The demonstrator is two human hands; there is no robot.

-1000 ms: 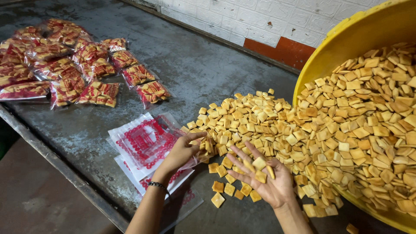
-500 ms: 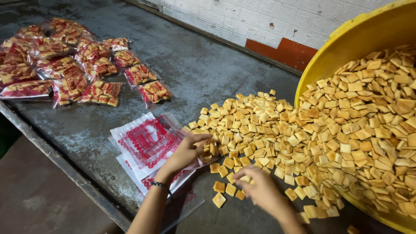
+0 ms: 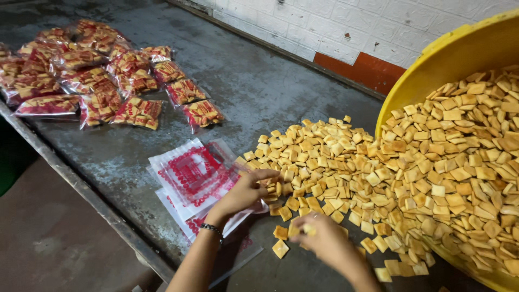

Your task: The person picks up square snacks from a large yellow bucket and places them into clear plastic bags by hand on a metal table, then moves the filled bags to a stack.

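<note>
My left hand [image 3: 243,194] pinches the mouth of a clear plastic bag with red print, the top one of a stack of empty bags [image 3: 186,173] on the grey table. Just right of it, my right hand [image 3: 320,238] is palm down with its fingers curled around a few square crackers at the near edge of the cracker pile [image 3: 324,157]. The two hands are close together, almost touching the bag's opening. A dark band sits on my left wrist.
A big yellow tub [image 3: 432,65] lies tilted at the right, spilling crackers onto the table. Several filled cracker packets [image 3: 108,81] lie at the far left. The table's metal edge [image 3: 81,189] runs diagonally at the left. A white tiled wall [image 3: 346,21] stands behind.
My right hand, open and palm up with crackers a second ago, has turned over, closed and moved left toward the bag. My left hand has stayed on the bag.
</note>
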